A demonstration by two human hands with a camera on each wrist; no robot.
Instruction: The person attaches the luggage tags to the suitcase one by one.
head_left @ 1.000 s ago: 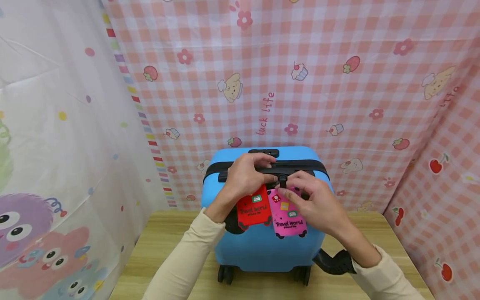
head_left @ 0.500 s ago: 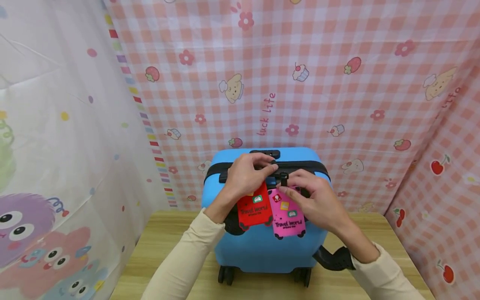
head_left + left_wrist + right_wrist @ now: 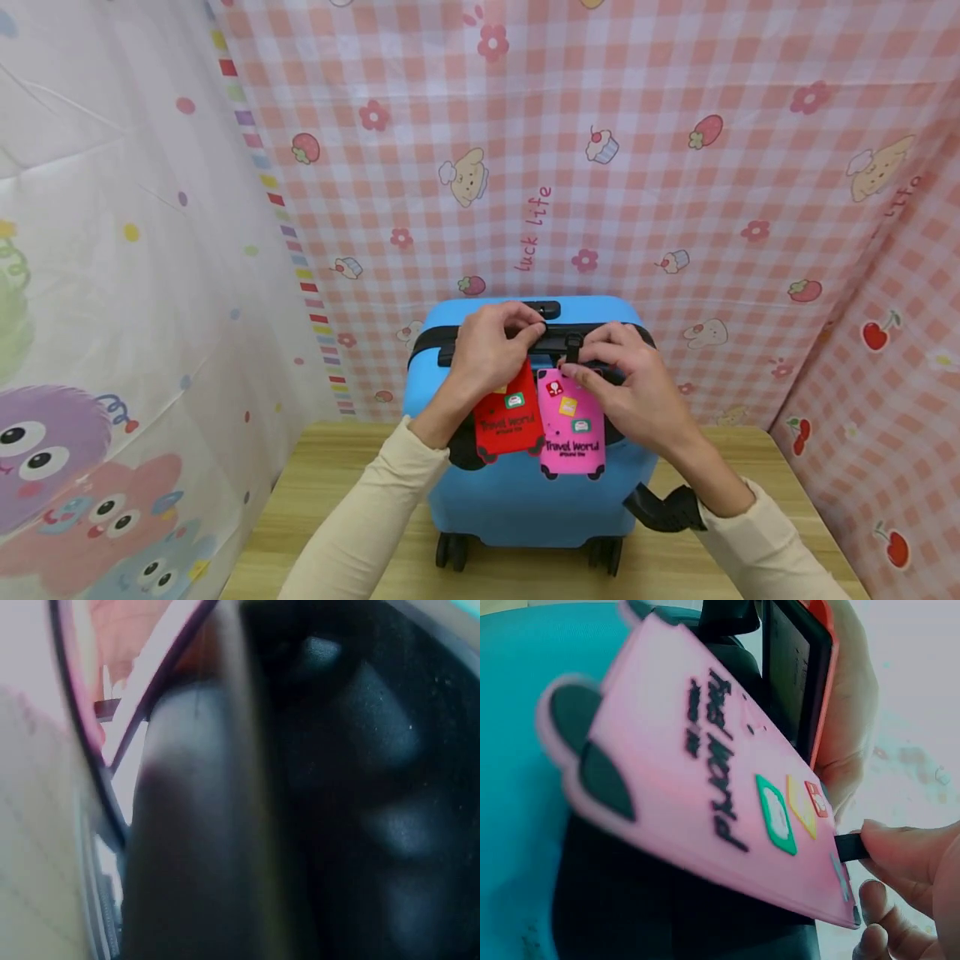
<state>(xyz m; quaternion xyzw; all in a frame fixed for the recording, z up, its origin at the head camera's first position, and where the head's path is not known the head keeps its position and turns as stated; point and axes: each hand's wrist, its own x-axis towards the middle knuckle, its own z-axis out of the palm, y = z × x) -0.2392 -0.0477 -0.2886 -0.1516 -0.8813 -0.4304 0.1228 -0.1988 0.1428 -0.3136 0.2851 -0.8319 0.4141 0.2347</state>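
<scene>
A blue suitcase [image 3: 532, 508] stands upright with two luggage tags at its black handle. My left hand [image 3: 487, 346] is at the handle, thumb and index fingertip pinched together on a thin black strap, mostly hidden by the fingers. Below this hand hangs the red luggage tag [image 3: 510, 417]. My right hand [image 3: 637, 375] pinches the black strap of the pink luggage tag [image 3: 572, 433] just under its small buckle [image 3: 573, 342]. In the right wrist view, thumb and finger grip that short strap [image 3: 851, 847] at the tag's end. Dark, blurred surfaces fill most of the left wrist view.
The suitcase rests on a wood-grain table [image 3: 330, 500] on black wheels [image 3: 452, 550]. A black band [image 3: 667, 510] hangs at the right wrist. Behind stands a pink checked curtain [image 3: 637, 208], with a white patterned curtain [image 3: 150, 292] at left.
My left fingertips have moved up from beside the buckle toward the top of the handle. My right hand has lifted the buckle slightly, and the pink tag now hangs straighter and a little further left.
</scene>
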